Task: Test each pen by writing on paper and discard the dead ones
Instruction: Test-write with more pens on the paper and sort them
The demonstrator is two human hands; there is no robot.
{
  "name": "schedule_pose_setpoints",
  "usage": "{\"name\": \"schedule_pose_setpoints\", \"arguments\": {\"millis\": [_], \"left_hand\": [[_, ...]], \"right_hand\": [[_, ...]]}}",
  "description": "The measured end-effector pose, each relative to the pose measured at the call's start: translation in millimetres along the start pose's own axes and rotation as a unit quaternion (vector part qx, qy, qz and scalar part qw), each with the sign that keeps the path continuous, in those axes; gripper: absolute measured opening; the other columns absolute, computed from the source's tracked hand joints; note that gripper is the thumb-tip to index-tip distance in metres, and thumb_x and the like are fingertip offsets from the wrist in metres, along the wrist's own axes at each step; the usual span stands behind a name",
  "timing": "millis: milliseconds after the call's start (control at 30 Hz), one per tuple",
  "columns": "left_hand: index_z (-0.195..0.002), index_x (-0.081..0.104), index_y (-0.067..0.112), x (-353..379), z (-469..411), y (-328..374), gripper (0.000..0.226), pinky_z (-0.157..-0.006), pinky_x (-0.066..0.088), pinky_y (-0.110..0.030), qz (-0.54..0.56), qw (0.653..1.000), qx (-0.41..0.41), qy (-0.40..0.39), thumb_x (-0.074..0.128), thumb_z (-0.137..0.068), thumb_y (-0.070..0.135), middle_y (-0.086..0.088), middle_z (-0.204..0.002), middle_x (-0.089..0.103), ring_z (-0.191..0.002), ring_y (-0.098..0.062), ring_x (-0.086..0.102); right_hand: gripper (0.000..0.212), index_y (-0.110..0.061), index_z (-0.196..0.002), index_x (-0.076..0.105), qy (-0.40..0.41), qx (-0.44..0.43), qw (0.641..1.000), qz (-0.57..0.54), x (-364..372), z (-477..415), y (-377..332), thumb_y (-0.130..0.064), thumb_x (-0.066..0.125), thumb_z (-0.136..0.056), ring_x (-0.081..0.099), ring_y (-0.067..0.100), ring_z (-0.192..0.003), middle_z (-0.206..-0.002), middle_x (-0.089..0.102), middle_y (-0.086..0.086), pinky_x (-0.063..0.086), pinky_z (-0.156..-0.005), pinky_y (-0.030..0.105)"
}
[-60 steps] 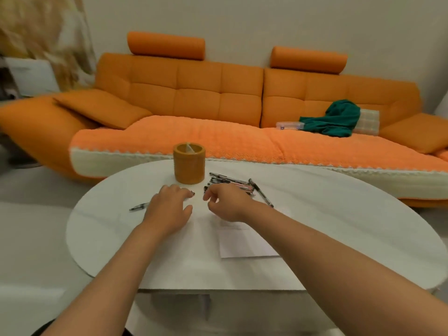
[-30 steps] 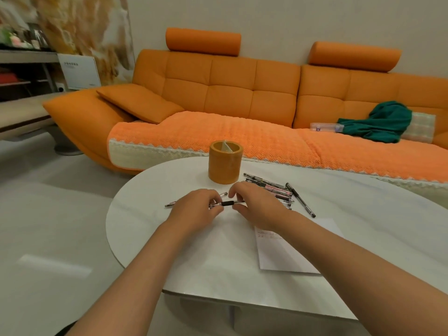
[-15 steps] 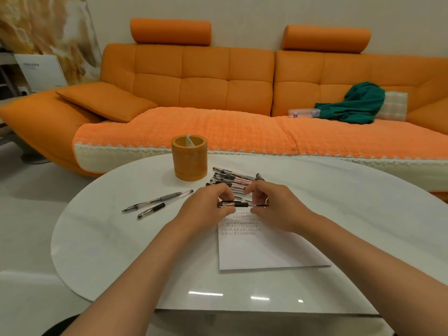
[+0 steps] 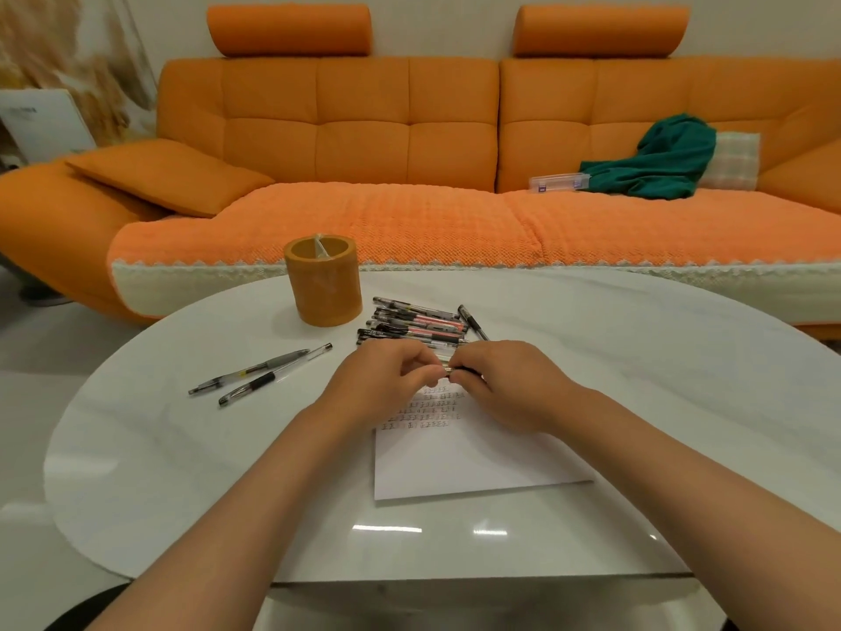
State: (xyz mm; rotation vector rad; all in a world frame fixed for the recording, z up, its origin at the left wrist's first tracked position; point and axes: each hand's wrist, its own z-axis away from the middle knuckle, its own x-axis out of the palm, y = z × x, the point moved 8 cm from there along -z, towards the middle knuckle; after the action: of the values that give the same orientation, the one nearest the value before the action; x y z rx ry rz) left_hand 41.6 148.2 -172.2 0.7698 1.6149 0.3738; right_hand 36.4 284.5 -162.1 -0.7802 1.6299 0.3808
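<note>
My left hand (image 4: pixel 387 385) and right hand (image 4: pixel 506 385) meet over the top edge of the written-on paper (image 4: pixel 459 462). Each has its fingers curled, pinching one end of a black pen (image 4: pixel 450 370) that lies crosswise between them, mostly hidden by my fingers. The pile of pens (image 4: pixel 416 326) lies on the white table (image 4: pixel 637 357) just beyond my knuckles, near the orange pen holder (image 4: pixel 324 284), and two more pens (image 4: pixel 249 372) lie apart to the left.
</note>
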Motion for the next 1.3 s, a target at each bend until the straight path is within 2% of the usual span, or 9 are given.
{"name": "schedule_pose_setpoints", "arguments": {"millis": [167, 333, 433, 500, 700, 800, 900, 1067, 1300], "left_hand": [[-0.086, 0.072, 0.031, -1, 4, 0, 0.009, -0.071, 0.054, -0.027, 0.027, 1.000, -0.002, 0.000, 0.068, -0.093, 0.034, 0.020, -0.079, 0.072, -0.076, 0.002, 0.063], [-0.087, 0.069, 0.033, -6, 9, -1, 0.007, -0.068, 0.050, -0.024, 0.022, 1.000, -0.004, -0.003, 0.067, -0.094, 0.035, 0.019, -0.080, 0.071, -0.077, 0.003, 0.063], [-0.091, 0.066, 0.036, -10, 11, -4, 0.003, -0.071, 0.054, -0.031, -0.016, 1.000, -0.009, 0.003, 0.066, -0.094, 0.037, 0.018, -0.083, 0.068, -0.081, -0.003, 0.063], [-0.094, 0.063, 0.036, -13, 12, -6, 0.002, -0.073, 0.053, -0.030, -0.054, 0.998, -0.020, 0.011, 0.065, -0.094, 0.037, 0.020, -0.087, 0.064, -0.084, -0.004, 0.060], [-0.094, 0.061, 0.034, -11, 12, -12, 0.004, -0.067, 0.043, -0.022, -0.086, 0.996, -0.035, 0.007, 0.064, -0.094, 0.033, 0.020, -0.093, 0.060, -0.081, -0.002, 0.052], [-0.095, 0.060, 0.031, -5, 13, -12, 0.005, -0.065, 0.041, -0.022, -0.091, 0.995, -0.034, -0.006, 0.064, -0.093, 0.031, 0.017, -0.095, 0.059, -0.082, -0.004, 0.052], [-0.101, 0.057, 0.031, 2, 12, -16, 0.010, -0.071, 0.044, -0.024, -0.102, 0.994, -0.042, -0.018, 0.064, -0.093, 0.030, 0.015, -0.098, 0.058, -0.093, -0.009, 0.051], [-0.113, 0.058, 0.033, 9, 9, -21, 0.018, -0.083, 0.046, -0.028, -0.119, 0.991, -0.055, -0.032, 0.059, -0.095, 0.031, 0.013, -0.102, 0.056, -0.103, -0.011, 0.046], [-0.116, 0.057, 0.037, 12, 5, -22, 0.027, -0.081, 0.044, -0.028, -0.130, 0.988, -0.069, -0.045, 0.062, -0.091, 0.047, 0.014, -0.103, 0.054, -0.107, -0.011, 0.047]], "right_hand": [[0.026, -0.028, -0.089, 0.054, 0.014, -0.009, 0.999, 0.040, 2, 0, -6, -0.041, 0.037, -0.104, 0.050, 0.018, -0.063, -0.068, 0.052, -0.008, 0.033, -0.051, 0.031], [0.024, -0.036, -0.095, 0.055, -0.002, 0.002, 1.000, 0.020, 1, -1, -6, -0.049, 0.036, -0.104, 0.054, 0.016, -0.067, -0.073, 0.060, -0.009, 0.037, -0.055, 0.032], [0.031, -0.034, -0.126, 0.055, -0.030, 0.046, 0.998, -0.020, 5, -1, -2, -0.045, 0.036, -0.104, 0.062, 0.016, -0.094, -0.104, 0.068, -0.010, 0.041, -0.069, 0.032], [0.033, -0.034, -0.136, 0.044, -0.046, 0.101, 0.987, -0.119, 7, 2, 8, -0.032, 0.034, -0.105, 0.061, 0.019, -0.094, -0.107, 0.067, -0.002, 0.043, -0.074, 0.036], [0.034, -0.020, -0.096, 0.065, 0.013, 0.177, 0.889, -0.421, 6, 5, 25, 0.003, 0.040, -0.097, 0.051, 0.016, -0.065, -0.087, 0.064, 0.004, 0.042, -0.058, 0.026], [0.044, -0.011, -0.107, 0.074, 0.005, 0.205, 0.797, -0.568, 12, 10, 28, 0.013, 0.038, -0.096, 0.059, 0.017, -0.071, -0.094, 0.070, 0.008, 0.048, -0.063, 0.031], [0.056, -0.009, -0.123, 0.067, -0.025, 0.186, 0.745, -0.641, 20, 15, 24, 0.023, 0.039, -0.088, 0.060, 0.016, -0.073, -0.097, 0.068, 0.010, 0.046, -0.068, 0.033], [0.010, -0.008, -0.099, 0.064, -0.002, 0.178, 0.764, -0.620, 24, 21, 21, -0.012, 0.055, -0.100, 0.048, 0.020, -0.057, -0.076, 0.053, 0.013, 0.034, -0.051, 0.031], [0.010, -0.001, -0.089, 0.063, -0.025, 0.171, 0.845, -0.506, 20, 31, 10, 0.008, 0.059, -0.086, 0.056, 0.015, -0.047, -0.067, 0.067, 0.019, 0.038, -0.042, 0.024]]}}
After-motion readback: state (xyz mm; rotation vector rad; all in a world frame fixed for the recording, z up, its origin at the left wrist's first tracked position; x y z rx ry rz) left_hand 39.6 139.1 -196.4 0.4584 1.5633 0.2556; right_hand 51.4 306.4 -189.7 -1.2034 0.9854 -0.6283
